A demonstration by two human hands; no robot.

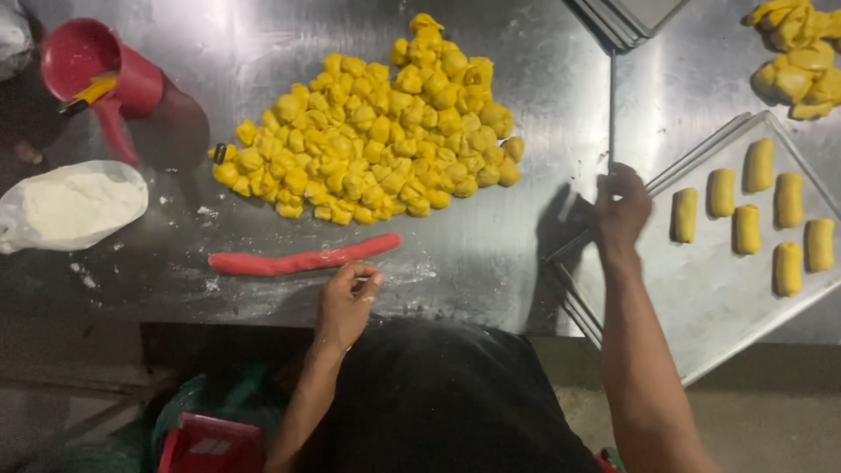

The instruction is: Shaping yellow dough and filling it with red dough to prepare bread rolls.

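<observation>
My left hand [347,302] rests on the steel table [491,254] with its fingers curled loosely, just below a long red dough rope [302,259]; it holds nothing that I can see. My right hand [621,206] grips the near left corner of a metal baking tray [701,298]. On the tray lie several shaped yellow dough rolls [755,219]. A big heap of small yellow dough pieces [377,140] lies above the red rope.
A red plastic jug [105,74] and a bag of white flour [74,203] sit at the left. More yellow dough [799,57] lies at the top right, beside stacked trays [626,17]. A red object [210,442] is below the table edge.
</observation>
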